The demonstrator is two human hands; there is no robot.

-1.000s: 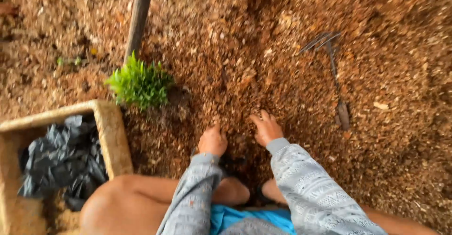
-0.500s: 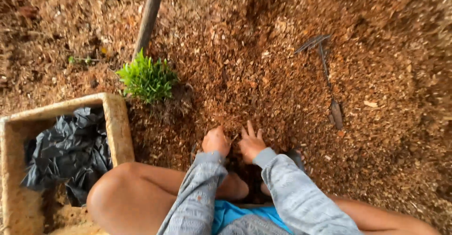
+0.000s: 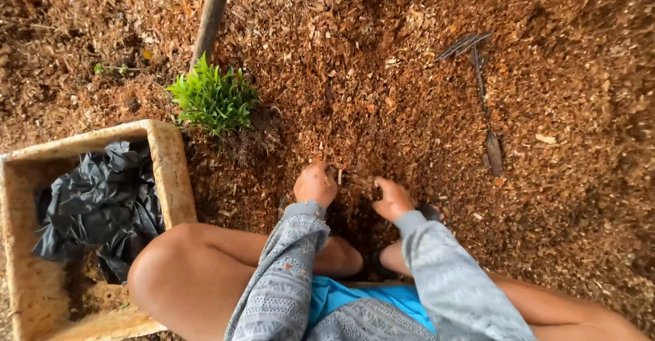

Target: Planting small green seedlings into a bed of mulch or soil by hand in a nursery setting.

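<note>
From the head camera, looking straight down, the person crouches on a bed of reddish-brown wood chips and loose mulch (image 3: 409, 109), both grey patterned sleeves reaching forward between bare knees. The left hand (image 3: 315, 184) is curled, knuckles up, pressed into the chips; the right hand (image 3: 392, 199) is likewise cupped and half-buried, fingers bent down into the same patch. Whether either hand actually encloses a clump of mulch cannot be told, since the fingertips are hidden. Between the hands lies a dark shallow hollow, so the scooping looks begun but far from deep; no seedling sits in it. A tuft of bright green seedlings (image 3: 213, 98) stands well apart at upper left, beside a slanted wooden pole (image 3: 211, 13). A pale foam box (image 3: 167, 170) holding crumpled black plastic (image 3: 95, 204) sits just beside the left knee, hemming that side. A thin metal hand rake (image 3: 481, 88) lies apart at right, where the ground offers open room.
</note>
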